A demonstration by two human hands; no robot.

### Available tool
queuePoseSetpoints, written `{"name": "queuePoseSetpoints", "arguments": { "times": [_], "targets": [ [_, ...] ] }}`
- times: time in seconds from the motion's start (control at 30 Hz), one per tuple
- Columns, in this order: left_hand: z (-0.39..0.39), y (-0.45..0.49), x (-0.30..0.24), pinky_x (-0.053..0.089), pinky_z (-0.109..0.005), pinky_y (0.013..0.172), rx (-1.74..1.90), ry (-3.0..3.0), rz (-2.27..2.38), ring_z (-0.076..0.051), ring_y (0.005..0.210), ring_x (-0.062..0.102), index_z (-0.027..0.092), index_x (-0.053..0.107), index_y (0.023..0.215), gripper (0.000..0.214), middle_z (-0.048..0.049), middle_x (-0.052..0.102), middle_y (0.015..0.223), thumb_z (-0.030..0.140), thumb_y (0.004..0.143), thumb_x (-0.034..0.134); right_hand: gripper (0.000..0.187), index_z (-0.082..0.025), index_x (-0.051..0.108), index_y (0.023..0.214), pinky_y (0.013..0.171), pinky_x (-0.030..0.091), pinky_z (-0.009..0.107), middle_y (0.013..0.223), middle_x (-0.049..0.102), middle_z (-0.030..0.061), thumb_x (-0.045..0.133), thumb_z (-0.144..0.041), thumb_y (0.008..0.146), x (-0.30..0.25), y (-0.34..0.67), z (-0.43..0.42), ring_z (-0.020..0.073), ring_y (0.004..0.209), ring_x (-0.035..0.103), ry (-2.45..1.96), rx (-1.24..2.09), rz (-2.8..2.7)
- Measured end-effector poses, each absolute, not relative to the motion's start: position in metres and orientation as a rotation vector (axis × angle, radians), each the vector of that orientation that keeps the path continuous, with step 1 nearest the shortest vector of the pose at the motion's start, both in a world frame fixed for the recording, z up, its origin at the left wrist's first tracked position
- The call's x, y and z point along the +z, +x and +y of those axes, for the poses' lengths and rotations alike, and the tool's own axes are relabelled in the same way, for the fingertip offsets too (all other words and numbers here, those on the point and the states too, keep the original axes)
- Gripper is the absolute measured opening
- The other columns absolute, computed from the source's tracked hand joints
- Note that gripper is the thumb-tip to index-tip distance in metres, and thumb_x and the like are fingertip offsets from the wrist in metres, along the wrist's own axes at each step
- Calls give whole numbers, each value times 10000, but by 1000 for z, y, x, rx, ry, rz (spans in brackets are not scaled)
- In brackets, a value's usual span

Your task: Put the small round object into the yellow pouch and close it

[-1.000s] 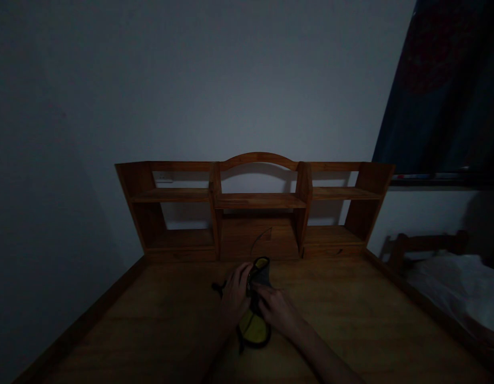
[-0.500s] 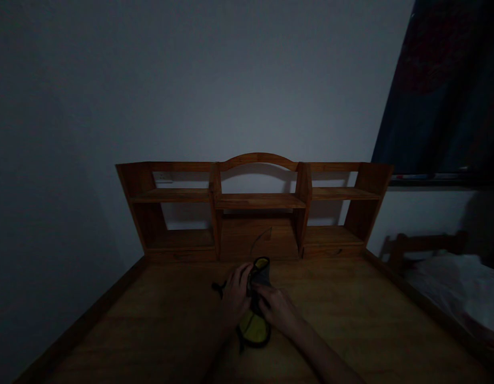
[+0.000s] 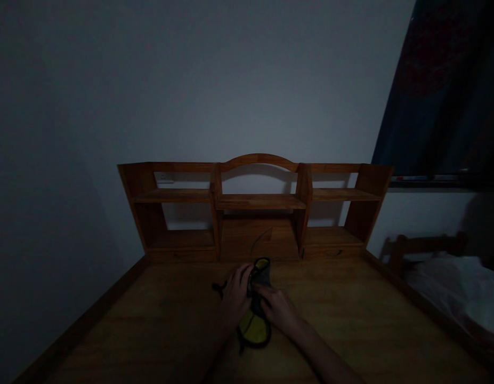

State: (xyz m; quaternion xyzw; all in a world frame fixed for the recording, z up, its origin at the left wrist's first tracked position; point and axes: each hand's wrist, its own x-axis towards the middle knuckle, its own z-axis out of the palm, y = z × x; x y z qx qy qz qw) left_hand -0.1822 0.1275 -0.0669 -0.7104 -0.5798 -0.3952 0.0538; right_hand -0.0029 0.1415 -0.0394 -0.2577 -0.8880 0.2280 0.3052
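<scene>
A small dark pouch with yellow lining point(image 3: 255, 329) lies on the wooden desk point(image 3: 350, 320) in dim light. My left hand point(image 3: 235, 300) rests on its left side, fingers curled round the upper edge. My right hand point(image 3: 279, 311) presses on it from the right, fingers bent and pinching the dark fabric near its middle. The pouch's far end point(image 3: 261, 268) stands up, showing a yellow rim. A dark cord or strap end point(image 3: 218, 288) pokes out to the left of my left hand.
A wooden shelf unit point(image 3: 257, 201) with open compartments stands at the back of the desk against a pale wall. A bed with a wooden headboard point(image 3: 424, 245) and white bedding point(image 3: 458, 290) lies to the right. A dark curtain point(image 3: 450, 96) hangs at upper right.
Both hands and the pouch stay almost where they were; only a slight shift of the view.
</scene>
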Motion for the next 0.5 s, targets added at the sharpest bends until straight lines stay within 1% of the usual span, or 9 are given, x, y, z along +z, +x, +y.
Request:
{"name": "queuePoseSetpoints", "arguments": {
  "times": [0.2, 0.4, 0.43, 0.5],
  "targets": [
    [127, -182, -66, 369, -436, 1084, -1214, -2178, -1736, -238, 1279, 432, 226, 354, 1425, 659, -89, 434, 1397, 57, 794, 437, 631, -242, 528, 1369, 1006, 463, 327, 1290, 626, 50, 447, -12, 787, -41, -4, 143, 203, 1154, 607, -704, 594, -2350],
    [124, -181, -65, 369, -436, 1083, -1212, -2181, -1729, -243, 1280, 429, 232, 349, 1432, 647, -91, 437, 1396, 75, 812, 446, 578, -244, 595, 1299, 973, 470, 324, 1244, 653, 55, 456, -31, 780, -41, -2, 142, 209, 1112, 626, -711, 663, -2300],
    [124, -182, -65, 372, -433, 1081, -1211, -2188, -1723, -245, 1284, 427, 232, 345, 1436, 655, -95, 435, 1399, 75, 808, 448, 556, -239, 623, 1264, 954, 478, 325, 1203, 674, 56, 473, -42, 766, -43, -4, 142, 213, 1079, 639, -715, 701, -2263],
    [124, -182, -67, 381, -436, 1074, -1206, -2188, -1715, -247, 1285, 431, 234, 340, 1442, 665, -102, 433, 1403, 72, 805, 446, 489, -215, 685, 1162, 842, 524, 316, 1003, 732, 49, 513, -80, 725, -50, -9, 142, 212, 910, 681, -747, 908, -2106]
  ]
}}
